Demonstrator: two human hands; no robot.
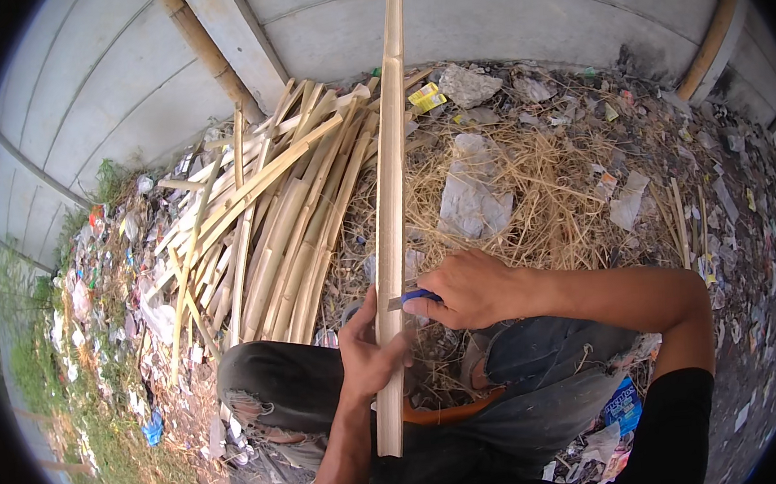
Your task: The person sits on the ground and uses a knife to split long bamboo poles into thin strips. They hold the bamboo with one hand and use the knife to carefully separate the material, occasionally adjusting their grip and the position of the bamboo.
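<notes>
A long split bamboo strip, pale and hollowed along its inner face, stands nearly upright in the view from my lap toward the wall. My left hand is wrapped round its lower part. In my right hand is a utility knife with a blue handle, gripped in closed fingers. Its short grey blade meets the right edge of the bamboo, just above my left hand. Part of the handle is hidden inside my right fist.
A heap of split bamboo lies ahead to the left. Dry shavings, a flattened pale sheet and a stone lie ahead to the right. Litter covers the ground around my bent legs. A grey panel wall stands behind.
</notes>
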